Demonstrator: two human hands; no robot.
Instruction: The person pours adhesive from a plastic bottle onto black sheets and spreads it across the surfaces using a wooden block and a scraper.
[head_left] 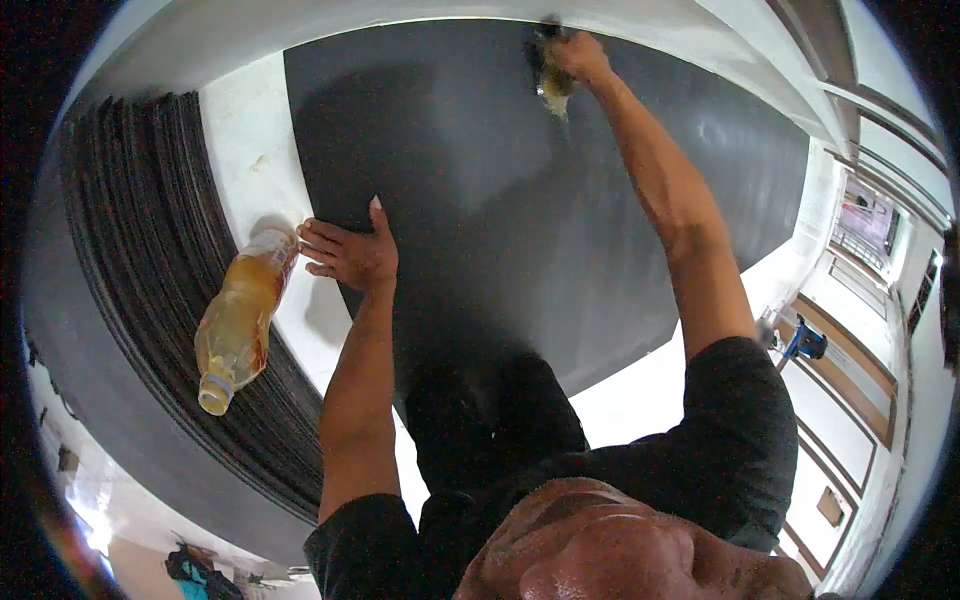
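A large dark grey sheet [480,200] lies flat in front of me on a white surface. My right hand [582,60] is at its far edge, fingers closed around a dark and yellowish brush-like tool [553,85]; its exact kind I cannot tell. The tool's light end rests against the sheet, with a faint wet-looking streak beside it. My left hand [350,252] lies flat with fingers spread over the sheet's left edge. Close by its fingertips is a clear plastic bottle [240,315] with amber liquid or residue inside, lying tilted across a stack of dark sheets.
Layered dark sheets [150,200] stand in a tall stack at the left. White table surface [255,150] shows between stack and sheet. A pale wall or ledge [420,8] runs along the far side. A blue and black object [808,342] stands off to the right.
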